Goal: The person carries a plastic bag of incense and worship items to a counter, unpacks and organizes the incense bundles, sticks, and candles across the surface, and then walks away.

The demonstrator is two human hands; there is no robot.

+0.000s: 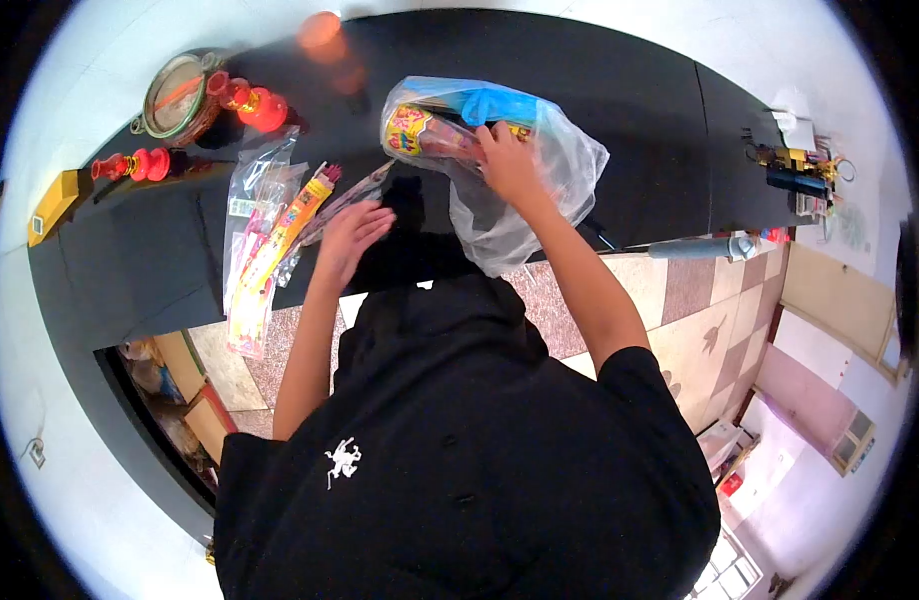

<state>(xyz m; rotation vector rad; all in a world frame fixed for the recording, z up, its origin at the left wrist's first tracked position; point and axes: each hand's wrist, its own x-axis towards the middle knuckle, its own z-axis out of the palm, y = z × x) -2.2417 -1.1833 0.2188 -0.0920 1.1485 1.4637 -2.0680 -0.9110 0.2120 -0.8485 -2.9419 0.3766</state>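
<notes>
On the black counter lies a clear plastic bag (510, 225) with a yellow and pink printed packet (420, 132) and a blue item (495, 104) in it. My right hand (510, 165) is at the bag's opening, over the packet's right end; its fingertips are partly hidden among the plastic, and I cannot make out what they hold. My left hand (355, 235) has its fingers stretched out over the counter's front edge, beside a yellow-orange packet of sticks (302, 212). Clear wrappers (260, 180) lie to the left of that packet, and some hang over the front edge.
A round pot (178, 100) stands at the back left beside a red ornament (250, 102). Another red ornament (132, 165) and a yellow box (53, 208) are farther left. Small metallic items (805, 170) sit at the right end, near a grey cylinder (695, 248).
</notes>
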